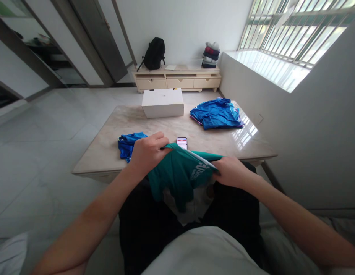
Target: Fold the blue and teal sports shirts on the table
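Note:
A green sports garment (180, 172) with white lettering and a white stripe is stretched between my two hands, its lower part hanging over my lap. My left hand (150, 151) is closed on its upper left edge. At the other end, my right hand (230, 170) grips the edge near the lettering. Whether it is a shirt or shorts, the folds do not show. Behind my left hand lies a crumpled blue garment (126, 146), partly covered. A lit phone (182, 143) rests on the table just beyond the green cloth.
The marble-topped table (108, 133) bears a white box (162, 104) at the back and a pile of blue garments (216, 114) at the right. Beyond it, a low cabinet (180, 82) carries a black backpack (154, 53) and a stack of folded clothes (211, 56).

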`<state>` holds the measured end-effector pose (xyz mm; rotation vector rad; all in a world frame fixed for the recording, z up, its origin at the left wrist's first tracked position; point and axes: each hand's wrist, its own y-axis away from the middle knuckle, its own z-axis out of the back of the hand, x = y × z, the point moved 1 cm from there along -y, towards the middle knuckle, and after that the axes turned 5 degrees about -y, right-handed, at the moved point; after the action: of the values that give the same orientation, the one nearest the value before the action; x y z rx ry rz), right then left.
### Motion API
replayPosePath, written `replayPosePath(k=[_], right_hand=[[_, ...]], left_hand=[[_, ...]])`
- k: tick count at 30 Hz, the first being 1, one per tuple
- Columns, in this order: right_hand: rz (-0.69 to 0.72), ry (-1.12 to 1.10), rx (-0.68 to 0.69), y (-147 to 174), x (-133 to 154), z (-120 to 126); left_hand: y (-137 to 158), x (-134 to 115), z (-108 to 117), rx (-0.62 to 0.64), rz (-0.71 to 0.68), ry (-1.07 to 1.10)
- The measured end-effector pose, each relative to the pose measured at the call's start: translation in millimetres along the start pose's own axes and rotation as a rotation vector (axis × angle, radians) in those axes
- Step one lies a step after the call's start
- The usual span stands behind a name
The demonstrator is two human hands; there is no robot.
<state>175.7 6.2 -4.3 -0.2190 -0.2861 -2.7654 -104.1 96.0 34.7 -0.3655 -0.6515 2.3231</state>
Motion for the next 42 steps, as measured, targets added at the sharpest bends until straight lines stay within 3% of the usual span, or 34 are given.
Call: replayPosePath(k=[5,12,16,21,28,36,39,42], right_hand=[[0.011,0.278,-0.029,18.0,-8.7,62.7],[0.087,0.298,-0.068,27.3,-11.1,119.1],[0.296,0.138,-0.104,28.3,-17.0,123.9],[0.494,0.16,-0.301,24.9,-22.2,111.4],[0.393,0.425,-0.393,19.2,-30.3,109.5],[0.412,0.539,-0.448,22.3,-26.5,134.2],[0.393,0.386,-0.455,20.7,-38.4,143.5],[0.324,0.158,-0.496,17.6,-50.3,147.1]], left_hand=[[7.0,16.7,12.7,-0.031,0.047,0.186],[-4.1,29.3,47.0,-0.145,-0.005,0.433],[-1.3,41.4,56.9,-0.13,-0.001,0.441],[5.5,40.4,70.8,-0.063,-0.011,0.384],[-1.1,38.3,84.8,0.229,-0.152,0.355],[-21.7,56.1,97.6,0.47,-0.053,0.274],[-24.0,62.8,102.7,0.469,0.028,0.268],[-21.8,64.0,102.4,0.337,0.135,0.31]])
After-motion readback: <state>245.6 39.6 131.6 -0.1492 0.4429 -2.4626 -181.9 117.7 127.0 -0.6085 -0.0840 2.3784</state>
